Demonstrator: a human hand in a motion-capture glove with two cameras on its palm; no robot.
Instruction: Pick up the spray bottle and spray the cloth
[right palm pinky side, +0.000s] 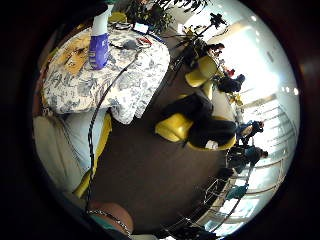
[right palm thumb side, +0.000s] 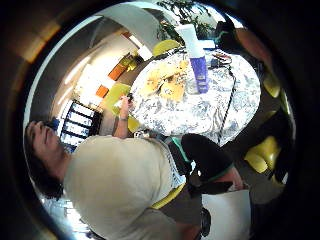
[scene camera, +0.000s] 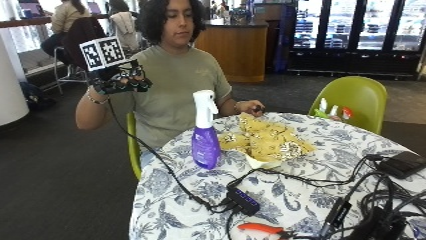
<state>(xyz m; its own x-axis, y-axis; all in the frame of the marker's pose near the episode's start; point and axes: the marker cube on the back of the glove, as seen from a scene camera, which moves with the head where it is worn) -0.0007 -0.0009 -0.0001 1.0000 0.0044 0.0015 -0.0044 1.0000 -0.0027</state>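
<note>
- Purple spray bottle (scene camera: 206, 131) stands upright on the tabletop (scene camera: 286, 195), just beside the yellow cloth (scene camera: 266, 140); gloved right hand (scene camera: 120, 80) raised well apart, fingers loosely curled, holding nothing.
- Palm views: bottle (right palm pinky side: 99, 40) (right palm thumb side: 196, 59) upright beside cloth (right palm thumb side: 165, 82).

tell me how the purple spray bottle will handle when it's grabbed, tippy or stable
The spray bottle stands tall and narrow on the patterned tablecloth, so a sideways nudge would probably tip it. Its smooth plastic body may be slightly slippery; the thin neck under the white trigger looks the safer grip. The gloved right hand is raised away from it.
</note>
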